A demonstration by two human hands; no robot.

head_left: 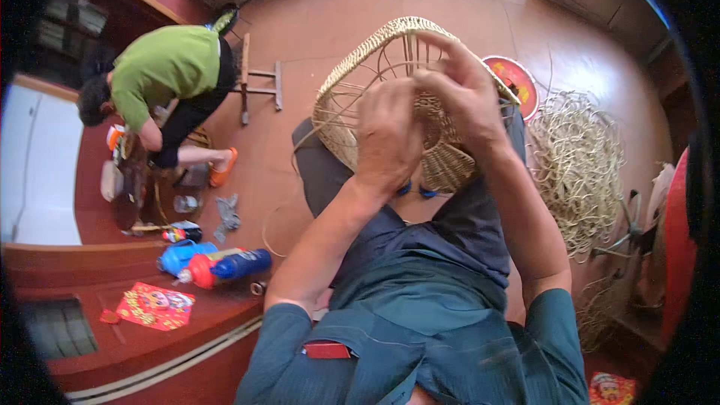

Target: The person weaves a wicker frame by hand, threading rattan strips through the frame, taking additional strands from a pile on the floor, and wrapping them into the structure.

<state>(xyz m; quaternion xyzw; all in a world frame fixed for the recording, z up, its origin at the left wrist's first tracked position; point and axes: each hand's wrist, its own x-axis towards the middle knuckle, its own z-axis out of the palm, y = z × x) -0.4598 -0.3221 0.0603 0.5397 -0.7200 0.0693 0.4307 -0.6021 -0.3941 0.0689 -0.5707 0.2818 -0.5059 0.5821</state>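
Note:
A half-woven cane basket (360, 54), with a braided rim and bare spokes, rests on my lap between my knees. My left hand (386, 127) is over the open weave, fingers curled together around something I cannot make out. My right hand (469, 94) is just right of it at the far rim, fingers bent and blurred, closed on something hidden. A long thin strand (294, 156) hangs down from the basket's left side to the floor. The denser woven part (446, 166) shows below my hands.
A person in a green top (165, 67) bends at the left beside a stool (262, 90). Bottles (236, 264) and red paper (154, 304) lie on a ledge at lower left. A red basin (510, 75), a heap of cane strands (577, 172) and tangled tools (630, 232) are at the right.

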